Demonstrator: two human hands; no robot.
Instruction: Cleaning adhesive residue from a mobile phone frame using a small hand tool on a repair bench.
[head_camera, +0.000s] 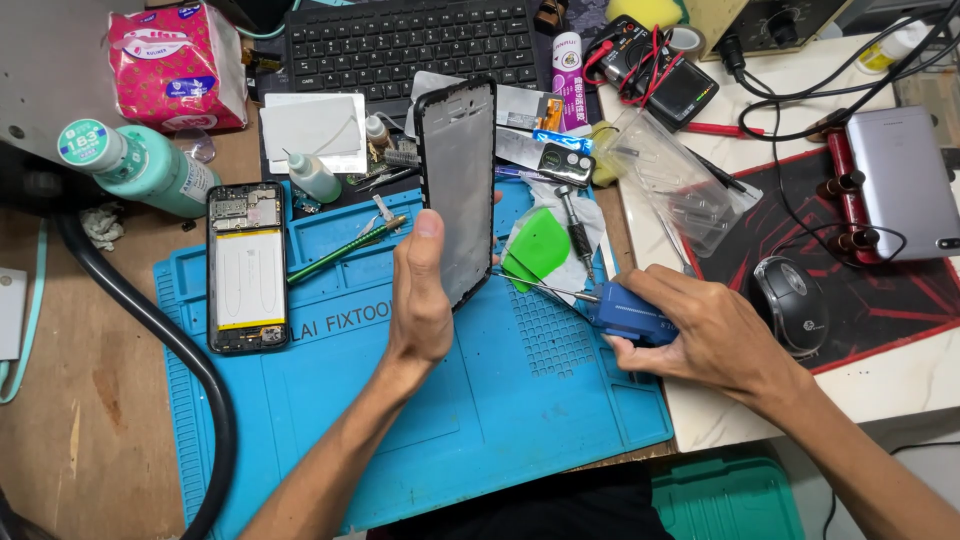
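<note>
Black phone frame (457, 190), upright in gripping left hand (422, 290); right hand (700, 335) clutching blue tool (625, 315).

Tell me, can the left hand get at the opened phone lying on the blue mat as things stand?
Probably not at once: the left hand is full, holding the phone frame upright. The opened phone lies close on its left on the blue mat, with nothing between them.
</note>
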